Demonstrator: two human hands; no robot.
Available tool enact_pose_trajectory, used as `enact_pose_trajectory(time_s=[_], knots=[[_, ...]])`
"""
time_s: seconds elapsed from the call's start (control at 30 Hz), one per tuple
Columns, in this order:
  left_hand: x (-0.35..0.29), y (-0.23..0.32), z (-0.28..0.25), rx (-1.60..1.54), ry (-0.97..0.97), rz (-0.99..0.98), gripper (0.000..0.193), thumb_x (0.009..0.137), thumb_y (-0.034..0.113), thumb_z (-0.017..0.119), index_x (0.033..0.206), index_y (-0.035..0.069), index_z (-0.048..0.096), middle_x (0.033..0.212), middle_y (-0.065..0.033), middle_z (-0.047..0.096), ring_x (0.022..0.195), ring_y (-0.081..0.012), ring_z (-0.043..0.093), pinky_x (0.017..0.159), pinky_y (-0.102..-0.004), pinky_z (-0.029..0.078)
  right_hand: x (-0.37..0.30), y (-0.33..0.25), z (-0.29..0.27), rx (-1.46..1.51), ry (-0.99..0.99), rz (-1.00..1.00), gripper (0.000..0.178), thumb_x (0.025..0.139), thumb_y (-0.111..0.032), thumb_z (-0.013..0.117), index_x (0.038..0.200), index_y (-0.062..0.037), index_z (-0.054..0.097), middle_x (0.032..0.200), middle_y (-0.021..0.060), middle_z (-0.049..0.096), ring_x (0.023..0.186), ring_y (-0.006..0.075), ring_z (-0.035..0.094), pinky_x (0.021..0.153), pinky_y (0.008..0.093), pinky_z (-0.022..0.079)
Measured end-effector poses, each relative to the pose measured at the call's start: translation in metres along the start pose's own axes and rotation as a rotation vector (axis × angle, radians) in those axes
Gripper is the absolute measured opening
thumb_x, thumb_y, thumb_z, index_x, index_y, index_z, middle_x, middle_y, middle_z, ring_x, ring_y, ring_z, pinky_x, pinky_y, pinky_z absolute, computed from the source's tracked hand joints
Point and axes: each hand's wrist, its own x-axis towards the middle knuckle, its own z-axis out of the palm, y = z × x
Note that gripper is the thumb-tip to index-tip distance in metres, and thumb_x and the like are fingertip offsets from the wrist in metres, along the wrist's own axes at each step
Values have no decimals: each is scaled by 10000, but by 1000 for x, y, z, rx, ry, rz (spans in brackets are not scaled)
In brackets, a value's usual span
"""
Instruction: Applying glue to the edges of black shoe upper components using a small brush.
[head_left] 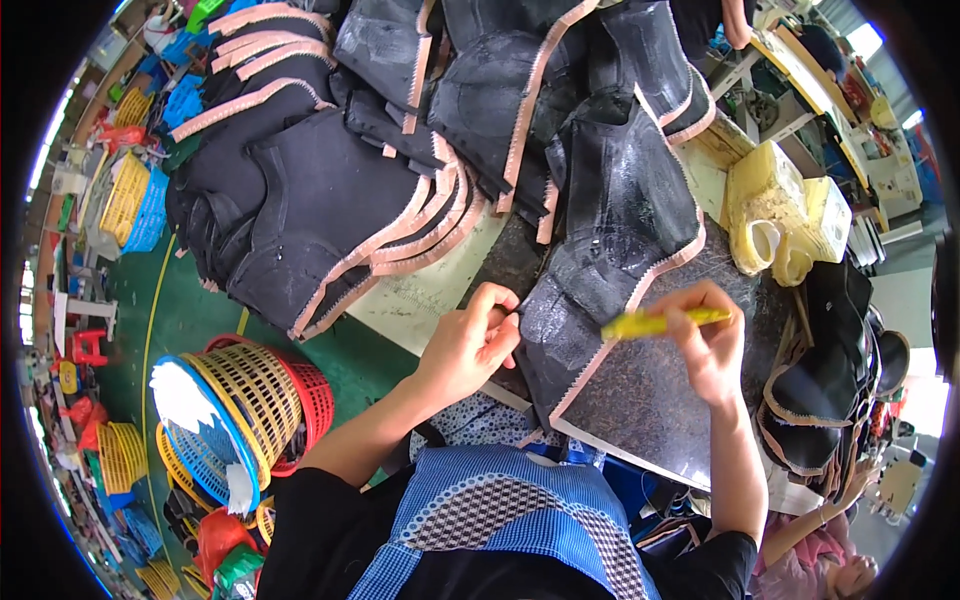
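A black shoe upper (610,240) with a pinkish zigzag-cut edge lies flat in front of me, with whitish, shiny smears on it. My left hand (478,335) is closed in a pinch at its left edge. In my right hand (712,340) is a slim yellow tool (650,324), held over the upper's right edge. Motion blurs its tip, so I cannot tell if it touches. More smeared uppers (500,90) overlap at the far side. To the left rests a thick stack of similar uppers (320,195).
Yellow-crusted blocks and cups (765,215) stand at the table's right. Beyond them hang more black uppers (825,370). Plastic baskets (250,400) sit on the green floor (135,290) at left. Another person (820,550) is at the lower right. Under the work lies a dark speckled board (660,410).
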Motion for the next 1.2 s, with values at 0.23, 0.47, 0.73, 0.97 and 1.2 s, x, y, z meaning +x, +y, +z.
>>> enact_pose_trajectory(time_s=[0.23, 0.47, 0.73, 0.97, 1.2], knots=[[-17, -14, 6, -254, -80, -34, 111, 937, 62, 656, 953, -29, 595, 773, -35, 638, 699, -83, 624, 631, -241, 513, -3, 16, -11, -441, 4, -46, 63, 854, -43, 656, 879, 15, 646, 826, 110, 703, 744, 164, 672, 705, 301, 546], [-10, 5, 11, -293, -66, 78, 102, 918, 14, 656, 883, -54, 588, 817, -26, 552, 710, -70, 584, 644, -221, 489, -1, -9, 27, 255, 83, 210, 363, 1034, -297, 516, 1057, 32, 667, 776, 119, 693, 494, 123, 642, 420, 193, 500], [-12, -3, 11, -314, -53, 32, 158, 912, 21, 666, 832, -57, 554, 817, -20, 496, 690, -58, 559, 609, -228, 464, -1, 24, 22, 49, 250, 69, 286, 1015, -245, 562, 1067, 5, 691, 822, 127, 709, 559, 147, 680, 506, 222, 564], [-11, -15, 2, -297, -109, -160, 180, 944, 50, 646, 811, 0, 535, 809, -17, 597, 724, -86, 639, 643, -233, 524, 22, 31, -7, -467, 206, -112, 161, 932, -113, 661, 1014, 18, 707, 919, 131, 708, 818, 145, 681, 705, 283, 555], [-9, -3, -11, -353, -101, 39, 234, 965, -2, 528, 1195, -15, 562, 1054, 5, 568, 893, -34, 515, 766, -204, 441, -17, 14, -35, -35, 235, 161, 268, 957, -196, 605, 895, 57, 668, 813, 146, 711, 658, 158, 695, 624, 263, 566]])
